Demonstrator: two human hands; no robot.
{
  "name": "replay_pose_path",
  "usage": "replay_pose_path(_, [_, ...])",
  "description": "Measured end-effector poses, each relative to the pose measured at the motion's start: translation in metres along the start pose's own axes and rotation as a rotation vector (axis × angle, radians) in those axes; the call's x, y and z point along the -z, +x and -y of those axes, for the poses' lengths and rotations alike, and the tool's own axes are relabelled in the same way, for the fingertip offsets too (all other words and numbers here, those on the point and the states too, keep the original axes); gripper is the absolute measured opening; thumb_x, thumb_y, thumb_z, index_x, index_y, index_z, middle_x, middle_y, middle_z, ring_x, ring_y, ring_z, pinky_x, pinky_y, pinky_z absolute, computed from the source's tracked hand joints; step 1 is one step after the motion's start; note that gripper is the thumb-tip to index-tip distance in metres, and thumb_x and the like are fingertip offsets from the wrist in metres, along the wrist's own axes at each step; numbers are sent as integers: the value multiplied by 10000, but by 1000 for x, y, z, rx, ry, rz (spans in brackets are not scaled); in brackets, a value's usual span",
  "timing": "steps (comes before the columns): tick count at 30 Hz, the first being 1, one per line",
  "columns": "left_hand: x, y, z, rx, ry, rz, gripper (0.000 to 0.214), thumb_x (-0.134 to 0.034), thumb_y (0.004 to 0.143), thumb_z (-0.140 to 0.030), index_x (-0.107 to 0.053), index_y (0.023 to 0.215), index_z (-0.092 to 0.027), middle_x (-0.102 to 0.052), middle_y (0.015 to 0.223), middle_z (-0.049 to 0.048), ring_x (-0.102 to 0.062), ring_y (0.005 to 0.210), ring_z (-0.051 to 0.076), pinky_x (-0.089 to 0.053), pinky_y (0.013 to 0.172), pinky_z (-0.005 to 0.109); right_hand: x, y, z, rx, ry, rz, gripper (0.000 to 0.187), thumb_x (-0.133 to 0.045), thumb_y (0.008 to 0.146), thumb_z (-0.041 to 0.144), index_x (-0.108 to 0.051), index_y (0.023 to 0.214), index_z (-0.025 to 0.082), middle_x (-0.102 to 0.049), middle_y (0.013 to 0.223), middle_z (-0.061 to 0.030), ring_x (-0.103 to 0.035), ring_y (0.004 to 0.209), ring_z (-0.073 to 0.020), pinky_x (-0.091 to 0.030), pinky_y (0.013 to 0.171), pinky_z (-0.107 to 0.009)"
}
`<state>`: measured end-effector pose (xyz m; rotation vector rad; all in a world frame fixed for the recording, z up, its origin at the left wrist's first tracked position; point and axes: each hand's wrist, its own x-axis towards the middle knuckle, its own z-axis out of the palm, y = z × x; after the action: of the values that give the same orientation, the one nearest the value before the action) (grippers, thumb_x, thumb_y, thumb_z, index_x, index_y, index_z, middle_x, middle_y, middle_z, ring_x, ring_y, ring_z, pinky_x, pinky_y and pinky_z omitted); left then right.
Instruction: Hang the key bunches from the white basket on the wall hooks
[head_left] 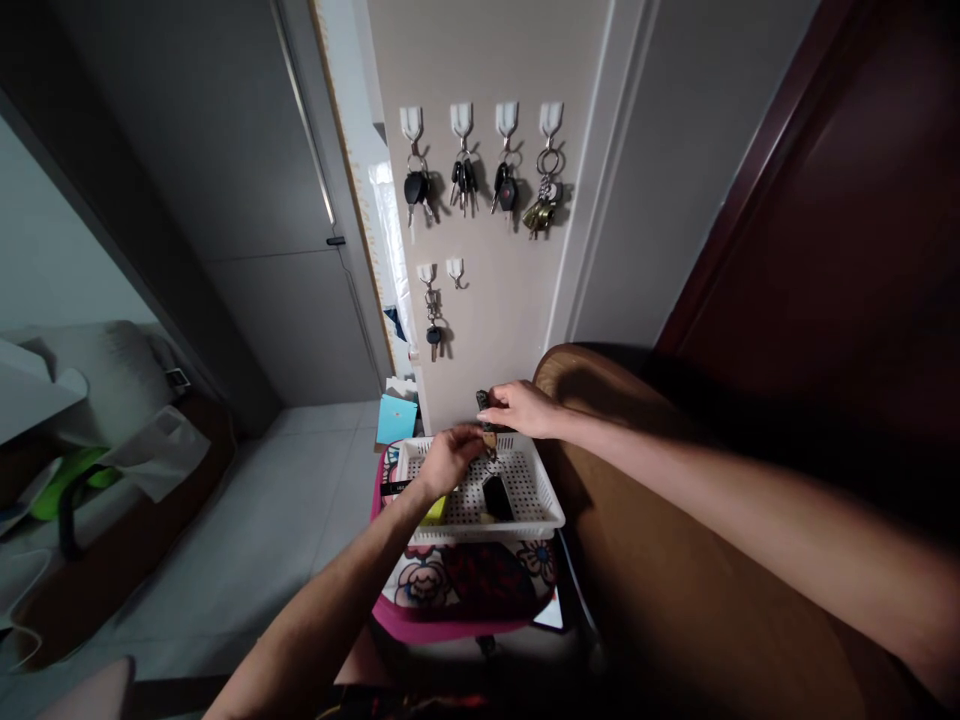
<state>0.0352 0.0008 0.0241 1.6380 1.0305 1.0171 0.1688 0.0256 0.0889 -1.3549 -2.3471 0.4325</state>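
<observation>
My left hand (pixel 450 457) hovers over a white perforated basket (pixel 536 520), fingers pinched on a small key or ring that I cannot make out clearly. My right hand (pixel 521 408) is just above the basket's far edge, fingers closed on a dark key fob (pixel 482 401). The two hands nearly touch. In the basket lie a black key fob (pixel 496 496) and a yellow item (pixel 434 511). On the wall above, white hooks carry key bunches (pixel 465 183), with one single key (pixel 433 335) on a lower hook and an empty hook (pixel 455 270) beside it.
The basket rests on a pink flowered stool (pixel 457 600). A brown rounded chair back (pixel 637 520) stands right of it, a dark door (pixel 840 220) beyond. A blue box (pixel 396 418) lies on the tiled floor by the wall. A grey sofa with bags (pixel 112 420) is at left.
</observation>
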Motion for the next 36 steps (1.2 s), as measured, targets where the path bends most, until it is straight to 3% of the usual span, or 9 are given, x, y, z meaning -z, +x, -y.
replay_pose_path(6, [-16,7,-8,-51,-113,-79,163,-445,650,-233,-507,724,-102,-536,667,19,-463,609,86,-371,599,202,-3,3,-6,-55,-25,-139,265,-438,600,391,-488,522,143,-472,472,25,-363,436,-61,-222,399,-182])
replay_pose_path(13, [-28,17,-9,-144,-119,-131,233,-402,685,-264,-499,821,-101,-550,763,36,-473,742,117,-365,689,222,-8,5,-14,-64,35,-186,250,-434,605,382,-461,530,145,-459,483,20,-385,463,-73,-262,426,-185])
replay_pose_path(18, [-14,29,-17,-136,2,-106,256,-384,694,-287,-507,824,-104,-544,692,26,-467,618,92,-376,581,197,-5,12,-18,19,302,-192,180,-436,622,320,-458,658,145,-492,560,17,-431,510,-76,-325,469,-183])
replay_pose_path(21, [-2,41,-28,-72,-21,-97,238,-403,679,-282,-514,772,-94,-522,629,25,-444,534,69,-359,506,176,5,23,-14,27,415,-183,174,-434,628,314,-459,642,143,-475,535,22,-423,478,-69,-333,446,-182])
replay_pose_path(27, [17,76,-62,33,-166,-230,218,-374,676,-214,-502,806,-94,-528,666,46,-463,534,58,-335,467,153,26,70,-2,-117,694,-356,159,-464,606,300,-456,632,143,-451,524,28,-413,437,-51,-349,409,-175])
replay_pose_path(31, [28,101,-69,10,17,-327,276,-390,620,-112,-482,881,-107,-548,750,46,-461,570,62,-329,472,149,33,104,-3,-197,760,-431,125,-481,599,263,-473,646,148,-465,561,18,-413,442,-42,-341,389,-158])
replay_pose_path(36, [36,124,-65,33,224,-336,347,-363,599,-85,-467,928,-120,-563,750,42,-458,531,79,-336,470,179,36,132,-6,-281,731,-455,121,-476,612,242,-487,688,149,-507,632,-4,-414,438,-35,-343,379,-152])
